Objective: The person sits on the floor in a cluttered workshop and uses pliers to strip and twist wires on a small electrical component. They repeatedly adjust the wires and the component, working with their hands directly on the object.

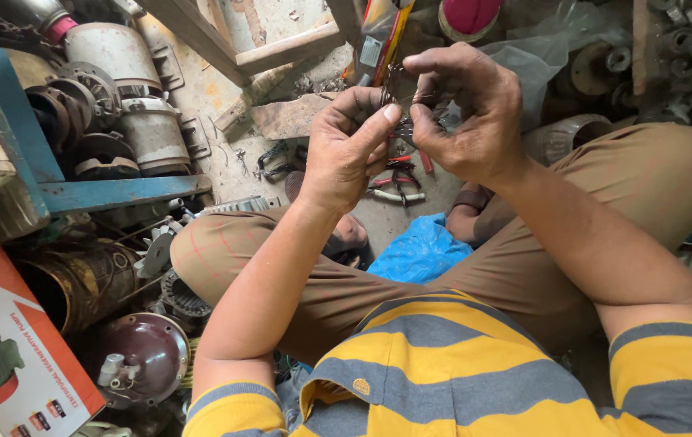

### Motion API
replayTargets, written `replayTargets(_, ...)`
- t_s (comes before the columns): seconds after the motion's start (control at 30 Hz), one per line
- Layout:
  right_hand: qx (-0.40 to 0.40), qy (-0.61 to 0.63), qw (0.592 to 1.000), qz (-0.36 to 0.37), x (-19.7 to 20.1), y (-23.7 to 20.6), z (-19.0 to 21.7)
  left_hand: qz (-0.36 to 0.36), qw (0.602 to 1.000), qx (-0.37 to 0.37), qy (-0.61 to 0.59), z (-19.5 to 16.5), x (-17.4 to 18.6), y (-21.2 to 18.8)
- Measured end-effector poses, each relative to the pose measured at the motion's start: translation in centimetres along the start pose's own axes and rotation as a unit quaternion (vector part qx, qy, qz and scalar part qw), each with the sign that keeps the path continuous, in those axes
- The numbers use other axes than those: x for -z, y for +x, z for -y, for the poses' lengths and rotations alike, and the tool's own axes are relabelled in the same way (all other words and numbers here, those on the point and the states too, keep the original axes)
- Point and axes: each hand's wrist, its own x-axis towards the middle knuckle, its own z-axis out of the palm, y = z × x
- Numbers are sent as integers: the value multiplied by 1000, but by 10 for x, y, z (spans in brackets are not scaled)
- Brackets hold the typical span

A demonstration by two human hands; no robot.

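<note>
Thin dark wires (394, 97) sit pinched between both hands, raised above the lap. I see a yellow-and-grey striped knit shirt (443, 372) nearest, then tan trousers (524, 267) over crossed legs, with a crumpled blue plastic bag (419, 251) between the knees. My left hand (346, 150) is closed, thumb and forefinger nipping the strands; my right hand (467, 113) curls shut on them from the other side, fingertips nearly touching. Down on the dusty concrete floor (232, 105), red-handled pliers (398, 182) lie below the hands. Farther left, rusty cylindrical motor housings (131, 89) rest by a blue metal frame (119, 193).
</note>
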Motion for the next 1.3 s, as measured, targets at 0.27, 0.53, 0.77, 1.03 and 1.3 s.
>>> replayTargets(0.27,-20,127,991,-34,-2,-4,-4,41,998,-28,23,-2,-2,1)
replayTargets(0.53,40,75,993,-86,-6,-13,-11,8,993,9,-117,-7,-9,-3)
replayTargets(0.77,-46,74,992,-88,-5,-14,-6,41,998,-48,2,-1,-11,-7)
replayTargets(1.03,-26,76,994,-76,-6,-10,-11,18,999,-32,22,1,-10,-6)
replayTargets(1.3,-37,41,997,-62,-3,-12,-12,13,997,-38,70,-1,-11,-7)
